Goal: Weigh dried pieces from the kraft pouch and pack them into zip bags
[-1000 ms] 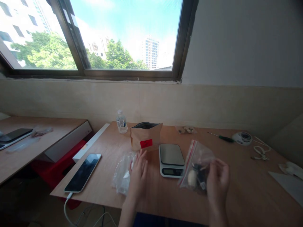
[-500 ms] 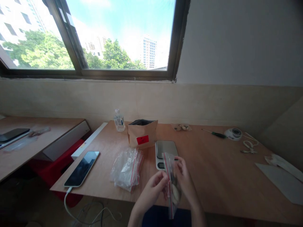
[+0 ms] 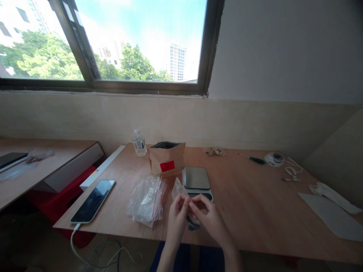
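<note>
Fingers (image 3: 184, 206) of the left hand (image 3: 174, 220) and right hand (image 3: 211, 220) were drawn together, thumbs nearly meeting, pinching 1 clear plastic bag (image 3: 177, 187) above the near part of a wooden table (image 3: 249, 211). A see-through corner of it jutted beyond the left fingertips, and dark contents (image 3: 193, 225) showed beneath the fingers; the hands hid the rest, so I could not tell whether it was sealed. Just beyond the fingers lay a flat scale (image 3: 197, 178), its front partly covered by them. Left of the fingers was a pile of red-striped clear bags (image 3: 146, 200), and farther left a phone (image 3: 93, 202) with a white cable (image 3: 74, 234). Past the fingers stood an open brown pouch (image 3: 176, 155) bearing 1 red label (image 3: 167, 166). Well to their right, a screwdriver (image 3: 256, 160) lay just beside a white dome-shaped device (image 3: 274, 159).
</note>
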Available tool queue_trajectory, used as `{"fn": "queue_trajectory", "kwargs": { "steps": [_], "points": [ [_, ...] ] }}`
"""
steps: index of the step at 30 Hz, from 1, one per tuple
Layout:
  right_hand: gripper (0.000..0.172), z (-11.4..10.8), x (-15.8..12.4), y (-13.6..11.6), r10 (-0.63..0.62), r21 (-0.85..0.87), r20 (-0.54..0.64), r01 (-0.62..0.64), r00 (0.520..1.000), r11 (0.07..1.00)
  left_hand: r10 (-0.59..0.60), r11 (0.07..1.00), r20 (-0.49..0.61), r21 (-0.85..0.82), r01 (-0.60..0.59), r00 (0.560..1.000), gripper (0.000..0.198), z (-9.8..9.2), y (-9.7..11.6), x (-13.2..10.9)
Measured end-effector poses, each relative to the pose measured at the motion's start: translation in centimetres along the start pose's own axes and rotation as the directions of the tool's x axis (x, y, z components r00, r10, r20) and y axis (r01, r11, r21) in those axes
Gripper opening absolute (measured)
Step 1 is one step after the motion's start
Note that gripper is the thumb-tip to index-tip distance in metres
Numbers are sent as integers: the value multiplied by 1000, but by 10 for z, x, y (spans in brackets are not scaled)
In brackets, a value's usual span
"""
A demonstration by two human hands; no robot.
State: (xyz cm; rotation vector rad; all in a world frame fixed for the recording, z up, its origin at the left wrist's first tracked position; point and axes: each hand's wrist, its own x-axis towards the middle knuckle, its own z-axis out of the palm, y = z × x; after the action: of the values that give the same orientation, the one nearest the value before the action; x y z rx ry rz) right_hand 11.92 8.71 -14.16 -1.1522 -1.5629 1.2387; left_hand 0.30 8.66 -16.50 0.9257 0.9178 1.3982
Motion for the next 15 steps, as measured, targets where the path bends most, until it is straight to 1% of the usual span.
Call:
{"fn": "queue_trajectory", "kwargs": {
  "steps": [3, 9, 12, 14, 15],
  "points": [
    [28, -1, 0, 0, -10, -15, -19, 10, 1000, 1000, -26, 999, 46, 33, 25, 999, 31, 0, 1, -1],
    [30, -7, 1, 5, -55, -66, -52, 52, 997, 996, -18, 995, 55, 97, 13, 998, 28, -1, -2, 0],
    [30, -5, 2, 5, -69, -96, -78, 61, 995, 993, 6, 985, 76, 172, -19, 997, 27, -2, -3, 1],
    [30, -3, 4, 6, -69, -102, -120, 56, 990, 993, 29, 969, 70, 242, -45, 997, 26, -1, -3, 2],
    [31, -2, 6, 8, -68, -99, -159, 53, 985, 994, 43, 957, 58, 284, -58, 997, 25, 0, -3, 2]
  ]
}}
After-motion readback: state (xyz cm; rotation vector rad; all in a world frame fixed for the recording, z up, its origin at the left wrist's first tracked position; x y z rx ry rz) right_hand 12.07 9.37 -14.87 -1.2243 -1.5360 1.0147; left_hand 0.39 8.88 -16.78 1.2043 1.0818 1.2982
